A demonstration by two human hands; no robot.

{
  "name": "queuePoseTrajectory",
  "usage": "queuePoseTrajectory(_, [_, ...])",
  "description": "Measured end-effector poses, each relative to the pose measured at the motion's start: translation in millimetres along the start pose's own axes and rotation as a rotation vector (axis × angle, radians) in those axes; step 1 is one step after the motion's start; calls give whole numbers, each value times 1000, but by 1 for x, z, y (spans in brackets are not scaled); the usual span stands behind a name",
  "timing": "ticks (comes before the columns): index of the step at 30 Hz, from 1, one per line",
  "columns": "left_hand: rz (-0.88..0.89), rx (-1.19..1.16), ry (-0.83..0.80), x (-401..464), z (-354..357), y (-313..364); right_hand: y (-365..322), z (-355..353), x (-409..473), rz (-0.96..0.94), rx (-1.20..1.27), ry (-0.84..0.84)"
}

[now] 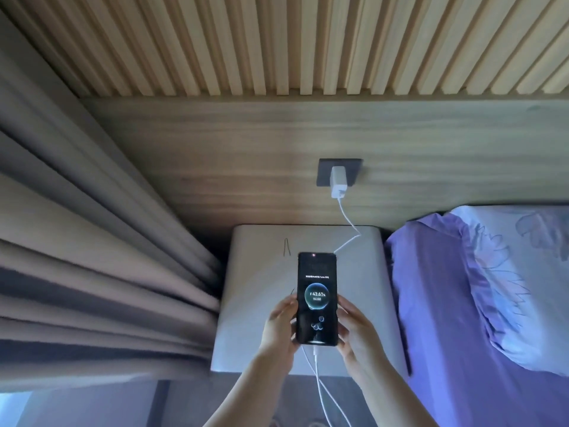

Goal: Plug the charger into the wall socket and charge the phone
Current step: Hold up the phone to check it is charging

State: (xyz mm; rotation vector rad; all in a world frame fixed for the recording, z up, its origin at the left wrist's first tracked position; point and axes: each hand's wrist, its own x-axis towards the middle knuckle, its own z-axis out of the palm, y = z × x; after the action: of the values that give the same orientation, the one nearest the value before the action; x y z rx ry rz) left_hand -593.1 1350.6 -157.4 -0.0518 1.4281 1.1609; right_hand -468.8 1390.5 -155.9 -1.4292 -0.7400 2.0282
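Head view: both hands hold a charging phone (317, 298) over a white bedside table (261, 272).

From this view the left hand (278, 329) clasps the phone's left edge and the right hand (358, 332) its right edge, fingers wrapped close around the body, screen facing up toward the camera and showing a charging animation with 43.61%. A white cable (348, 221) is plugged into the phone's bottom edge, loops down between the forearms, and another stretch of it crosses the table top up to the white charger (338, 181), which sits in the dark wall socket (324, 172) on the wood panel. A thin hairpin (70, 248) lies on the table just beyond the phone. Grey curtains (92, 241) hang to the left; a purple pillow (480, 285) lies on the bed to the right.
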Motion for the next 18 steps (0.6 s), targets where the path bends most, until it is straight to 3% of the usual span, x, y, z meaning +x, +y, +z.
queuePoseTrajectory(11, [-113,224,93,89,13,-60,61,-55,76,121,-13,274])
queuePoseTrajectory(18, [-120,348,100,124,16,-78,74,-73,101,181,-23,339])
